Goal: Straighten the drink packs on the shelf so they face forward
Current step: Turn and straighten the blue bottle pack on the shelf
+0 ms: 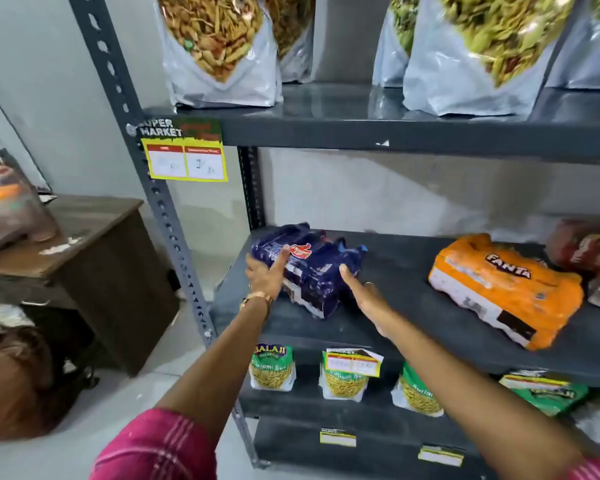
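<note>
Fingers of the left hand (265, 273) lie spread and flat against the left side of the dark blue drink pack (310, 268), thumb raised onto its top, not closed round it; a gold bangle (257, 299) circles that wrist. Just right of it, the right hand (362, 292) reaches in open as well, its extended fingers touching the pack's right side, so the pack sits pressed between two open palms. This blue pack lies on the left end of the middle shelf (395, 306) of a dark grey metal rack, turned at an angle, its shrink-wrap holding several drink containers whose number cannot be told. Farther right on the same shelf, well apart, lies one orange Fanta pack (499, 289), also askew, and beside it at the frame's edge a red-brown pack (589, 251), partly cut off. That makes three drink packs in view. On the upper shelf (361, 133) stand at least five large pale bags with clear windows: two at the left hold orange-brown fried snack mix (215, 46), those at the right hold green-yellow mix (482, 46). A yellow price label (186, 162) hangs from that shelf's left front. Below the hands, the lower shelf holds four small green-topped packets of yellow sev (272, 367), one partly covered by a second price tag (354, 362). At far left stands a brown wooden desk (94, 237).
</note>
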`<action>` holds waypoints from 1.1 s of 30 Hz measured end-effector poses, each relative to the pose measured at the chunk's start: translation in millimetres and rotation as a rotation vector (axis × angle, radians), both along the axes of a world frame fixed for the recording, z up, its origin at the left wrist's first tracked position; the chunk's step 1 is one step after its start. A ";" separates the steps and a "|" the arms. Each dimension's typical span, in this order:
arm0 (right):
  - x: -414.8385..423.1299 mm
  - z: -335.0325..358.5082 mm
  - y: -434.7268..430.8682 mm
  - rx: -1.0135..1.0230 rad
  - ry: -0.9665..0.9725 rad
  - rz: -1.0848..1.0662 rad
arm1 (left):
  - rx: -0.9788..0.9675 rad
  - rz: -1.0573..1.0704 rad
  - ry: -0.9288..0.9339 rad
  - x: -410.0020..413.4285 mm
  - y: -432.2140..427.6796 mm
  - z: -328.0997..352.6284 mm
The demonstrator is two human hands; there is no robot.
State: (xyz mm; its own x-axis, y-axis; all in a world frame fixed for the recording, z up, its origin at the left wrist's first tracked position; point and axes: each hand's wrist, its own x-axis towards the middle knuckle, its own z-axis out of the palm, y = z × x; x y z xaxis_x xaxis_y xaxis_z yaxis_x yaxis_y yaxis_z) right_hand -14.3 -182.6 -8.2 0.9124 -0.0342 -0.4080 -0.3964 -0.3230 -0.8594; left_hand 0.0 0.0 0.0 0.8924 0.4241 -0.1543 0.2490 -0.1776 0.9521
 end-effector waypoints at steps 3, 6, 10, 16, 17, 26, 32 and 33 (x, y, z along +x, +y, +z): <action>26.2 -5.8 15.0 0.213 -0.009 -0.149 | 0.049 -0.005 0.044 28.3 8.9 6.1; 39.8 -5.4 23.0 0.425 -0.004 -0.248 | 0.052 -0.019 0.017 55.4 20.4 4.6; 42.8 -2.8 22.4 0.523 -0.064 -0.283 | 0.054 -0.024 -0.036 61.1 32.5 -0.2; 28.5 -10.6 26.5 0.292 -0.585 -0.313 | 0.013 -0.061 -0.398 37.2 39.7 -32.7; 26.1 -11.2 23.0 0.179 -0.675 -0.279 | -0.004 -0.105 -0.399 35.3 40.6 -39.7; 29.8 -21.4 12.1 0.057 -0.750 -0.161 | 0.108 -0.178 -0.337 26.8 19.1 -44.9; 23.0 -17.8 5.2 0.543 -0.517 -0.178 | -0.019 -0.359 -0.251 -23.2 -39.4 -42.7; 20.0 -13.5 5.5 0.589 -0.489 -0.218 | 0.027 -0.407 -0.206 -23.7 -45.0 -41.5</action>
State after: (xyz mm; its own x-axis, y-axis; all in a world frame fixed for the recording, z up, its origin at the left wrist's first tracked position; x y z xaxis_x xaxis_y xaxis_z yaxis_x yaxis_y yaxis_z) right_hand 5.7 -177.1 -21.7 0.9903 -0.1357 0.0303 0.0677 0.2798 -0.9577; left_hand -23.7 -45.0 -41.5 0.9982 0.0336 0.0498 -0.0400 -0.2471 0.9682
